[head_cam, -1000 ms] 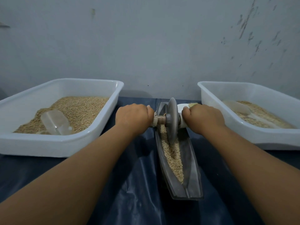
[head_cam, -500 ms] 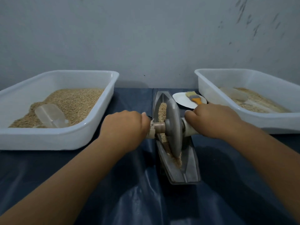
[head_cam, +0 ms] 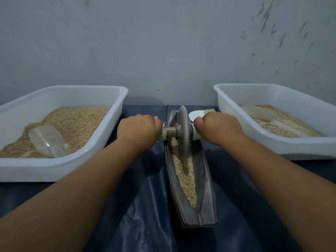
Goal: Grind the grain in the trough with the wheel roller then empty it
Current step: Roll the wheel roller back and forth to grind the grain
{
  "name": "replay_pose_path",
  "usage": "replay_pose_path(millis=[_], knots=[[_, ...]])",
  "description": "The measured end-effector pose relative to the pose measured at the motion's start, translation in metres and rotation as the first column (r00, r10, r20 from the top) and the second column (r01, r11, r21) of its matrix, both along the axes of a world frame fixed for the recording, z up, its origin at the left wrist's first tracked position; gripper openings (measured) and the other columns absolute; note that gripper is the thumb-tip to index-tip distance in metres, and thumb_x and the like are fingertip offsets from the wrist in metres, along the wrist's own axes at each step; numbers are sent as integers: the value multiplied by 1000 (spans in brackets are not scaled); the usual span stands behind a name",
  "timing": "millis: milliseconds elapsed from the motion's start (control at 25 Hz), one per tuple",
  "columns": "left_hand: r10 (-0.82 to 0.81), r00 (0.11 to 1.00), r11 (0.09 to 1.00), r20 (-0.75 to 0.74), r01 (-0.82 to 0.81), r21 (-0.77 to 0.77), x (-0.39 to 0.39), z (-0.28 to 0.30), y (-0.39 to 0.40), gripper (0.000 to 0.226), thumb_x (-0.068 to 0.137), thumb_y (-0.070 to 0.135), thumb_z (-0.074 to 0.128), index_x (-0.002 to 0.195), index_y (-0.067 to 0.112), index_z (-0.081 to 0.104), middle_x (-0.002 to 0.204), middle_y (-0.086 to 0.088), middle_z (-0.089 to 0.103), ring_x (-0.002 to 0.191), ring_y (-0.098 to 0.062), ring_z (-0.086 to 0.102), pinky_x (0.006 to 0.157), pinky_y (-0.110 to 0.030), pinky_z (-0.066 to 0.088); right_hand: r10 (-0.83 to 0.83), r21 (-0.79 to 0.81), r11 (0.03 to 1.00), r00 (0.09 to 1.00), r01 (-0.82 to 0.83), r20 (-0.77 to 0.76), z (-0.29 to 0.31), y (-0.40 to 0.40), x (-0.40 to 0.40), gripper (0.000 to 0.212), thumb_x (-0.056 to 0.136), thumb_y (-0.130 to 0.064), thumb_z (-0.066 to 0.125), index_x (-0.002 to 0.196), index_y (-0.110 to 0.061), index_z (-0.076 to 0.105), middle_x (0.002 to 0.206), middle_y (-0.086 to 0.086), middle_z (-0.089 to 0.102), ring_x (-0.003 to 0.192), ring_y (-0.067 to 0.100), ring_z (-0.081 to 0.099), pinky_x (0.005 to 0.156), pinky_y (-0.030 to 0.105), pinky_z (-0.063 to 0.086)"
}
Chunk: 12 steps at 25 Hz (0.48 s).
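We have rolled the grey stone wheel roller (head_cam: 183, 131) back to the far end of the long dark metal trough (head_cam: 205, 188), our left hand (head_cam: 138, 130) and right hand (head_cam: 218, 128) pushing its handles away, uncovering the tan grain (head_cam: 185, 177) along the near stretch

The wheel roller (head_cam: 183, 131) between the hands is dull grey, its axle stub brownish beside the left hand (head_cam: 139, 130) and white beside the right hand (head_cam: 218, 129). The trough (head_cam: 203, 179) below it is dark grey, and the grain (head_cam: 185, 177) in it is pale tan. The tub (head_cam: 101, 140) outside the left hand is white, holding tan grain and a clear scoop (head_cam: 46, 140). The tub (head_cam: 283, 142) outside the right hand is white too. The sheet (head_cam: 138, 206) under the arms is glossy dark blue. The wall (head_cam: 163, 42) beyond the hands is pale grey, flecked with dark marks.
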<state>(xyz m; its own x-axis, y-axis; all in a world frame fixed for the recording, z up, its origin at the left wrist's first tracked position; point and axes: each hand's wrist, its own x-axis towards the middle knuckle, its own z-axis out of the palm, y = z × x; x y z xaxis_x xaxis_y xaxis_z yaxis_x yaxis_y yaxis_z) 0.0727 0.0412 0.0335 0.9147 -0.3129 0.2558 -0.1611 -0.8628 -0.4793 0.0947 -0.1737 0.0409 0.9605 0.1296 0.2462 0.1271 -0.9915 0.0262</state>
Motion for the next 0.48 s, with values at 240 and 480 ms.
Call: replay_pose_path(millis=[240, 480], knots=[[-147, 989, 987, 14, 148, -59, -75, -9, 10, 29, 91, 20, 51, 115, 8, 39, 79, -5, 47, 62, -27, 49, 51, -30, 38, 182, -38, 982, 981, -185, -72, 7, -10, -68, 30, 98, -26, 31, 71, -17, 41, 75, 2, 55, 66, 20, 50, 56, 30, 34], [-203, 979, 973, 14, 203, -108, -87, -7, 14, 29, 77, 15, 67, 101, 2, 58, 65, -8, 49, 48, -27, 48, 44, -28, 36, 91, 32, 995, 994, -93, 57, 8, -7, -83, 51, 98, -42, 29, 55, -22, 46, 52, -2, 45, 51, 15, 45, 49, 29, 28]])
